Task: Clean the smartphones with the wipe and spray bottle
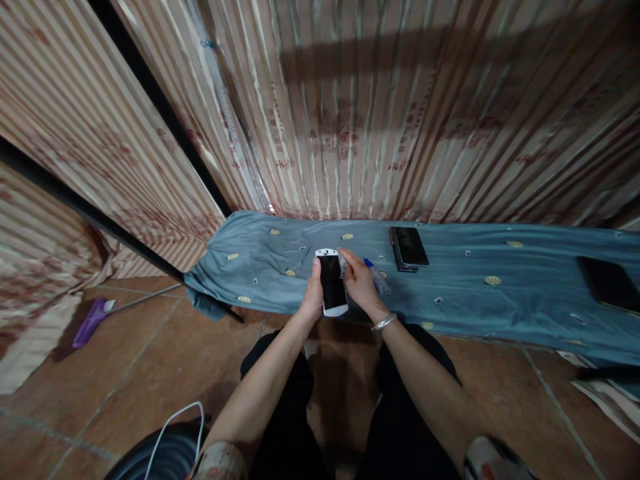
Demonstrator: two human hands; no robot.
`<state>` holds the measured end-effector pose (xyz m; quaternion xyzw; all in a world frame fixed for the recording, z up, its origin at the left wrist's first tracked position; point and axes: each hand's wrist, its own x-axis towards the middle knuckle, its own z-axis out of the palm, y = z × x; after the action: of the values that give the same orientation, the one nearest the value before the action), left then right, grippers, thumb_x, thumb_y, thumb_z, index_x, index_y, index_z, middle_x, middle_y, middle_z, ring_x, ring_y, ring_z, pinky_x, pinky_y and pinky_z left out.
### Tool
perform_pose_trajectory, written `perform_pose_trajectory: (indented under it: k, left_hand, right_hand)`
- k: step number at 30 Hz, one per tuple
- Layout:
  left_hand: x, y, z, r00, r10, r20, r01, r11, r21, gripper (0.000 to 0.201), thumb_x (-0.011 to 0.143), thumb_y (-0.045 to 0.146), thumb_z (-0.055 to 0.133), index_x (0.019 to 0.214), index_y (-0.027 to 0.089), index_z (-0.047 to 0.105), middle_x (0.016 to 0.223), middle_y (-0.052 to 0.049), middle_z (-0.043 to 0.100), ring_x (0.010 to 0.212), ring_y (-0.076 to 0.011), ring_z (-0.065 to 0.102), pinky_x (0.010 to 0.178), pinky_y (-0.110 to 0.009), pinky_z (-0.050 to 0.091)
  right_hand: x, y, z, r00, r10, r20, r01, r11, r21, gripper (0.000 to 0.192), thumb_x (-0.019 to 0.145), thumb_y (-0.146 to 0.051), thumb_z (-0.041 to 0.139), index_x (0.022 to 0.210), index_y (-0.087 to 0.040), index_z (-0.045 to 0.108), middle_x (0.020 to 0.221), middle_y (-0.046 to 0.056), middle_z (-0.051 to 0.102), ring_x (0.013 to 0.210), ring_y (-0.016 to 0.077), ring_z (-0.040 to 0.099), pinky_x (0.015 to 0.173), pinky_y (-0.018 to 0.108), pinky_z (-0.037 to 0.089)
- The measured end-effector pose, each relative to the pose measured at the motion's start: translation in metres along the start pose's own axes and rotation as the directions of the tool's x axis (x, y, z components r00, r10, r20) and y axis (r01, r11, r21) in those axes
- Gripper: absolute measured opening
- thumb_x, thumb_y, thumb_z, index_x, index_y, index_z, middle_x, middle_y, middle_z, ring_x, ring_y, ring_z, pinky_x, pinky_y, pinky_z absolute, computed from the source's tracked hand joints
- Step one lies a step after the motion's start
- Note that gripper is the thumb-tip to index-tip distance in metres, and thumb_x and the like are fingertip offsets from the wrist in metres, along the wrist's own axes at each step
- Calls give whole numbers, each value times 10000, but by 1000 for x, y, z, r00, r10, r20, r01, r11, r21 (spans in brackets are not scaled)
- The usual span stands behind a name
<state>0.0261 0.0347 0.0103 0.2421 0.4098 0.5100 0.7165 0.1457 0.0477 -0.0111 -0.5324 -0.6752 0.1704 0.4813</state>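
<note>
My left hand grips the left edge of a white phone with a dark screen, held flat over the front edge of a blue-grey cloth. My right hand rests at the phone's upper right corner and pinches a small clear wrapper or film against it. A silver bracelet is on my right wrist. A pen-like thing with a blue tip lies on the cloth just right of my right hand.
Two stacked dark phones lie on the cloth behind my right hand, another dark device at far right. Small scraps dot the cloth. Striped curtains hang behind. A purple broom lies on the tiled floor at left; a white cable near my knee.
</note>
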Motion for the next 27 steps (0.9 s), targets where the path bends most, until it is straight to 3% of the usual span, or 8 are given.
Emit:
perform_pose_trajectory:
  k: [6,10,14,21,27]
  left_hand:
    - [-8,16,20,995,-76,-59,72,994,-82,594,932,582,374,1191,130,659,1017,-114,754,965,-253,709,926,-385,530]
    - [-3,20,20,993,-80,-91,70,991,-113,576,930,579,378,1127,132,683,921,-104,760,894,-256,720,885,-393,549]
    - [9,26,17,990,-89,-112,71,986,-151,588,924,596,367,1038,122,696,848,-105,751,815,-246,723,815,-376,567]
    - [28,29,1,989,-64,-137,38,982,-184,650,927,628,294,987,112,684,653,-61,690,593,-187,665,675,-321,556]
    - [39,31,-10,985,-47,-164,18,985,-171,709,931,642,224,1149,105,634,792,-106,727,689,-197,692,661,-304,541]
  right_hand:
    - [5,-3,5,1000,16,-8,-15,992,121,459,878,-132,417,1288,-200,613,1350,68,618,1271,198,562,1125,408,396]
    - [6,2,8,1000,20,-7,-18,988,150,444,872,-122,440,1261,-204,638,1256,64,681,1162,209,641,1035,409,488]
    - [2,5,6,997,42,60,-49,991,126,435,882,-129,450,1255,-239,646,1100,28,750,1008,203,707,919,383,560]
    - [-17,9,7,976,100,194,-132,978,159,435,858,-107,452,1218,-214,672,1094,23,753,959,192,713,885,350,552]
    - [-29,13,4,961,76,267,-123,979,164,421,854,-125,474,1218,-208,668,1017,23,768,846,183,720,828,327,561]
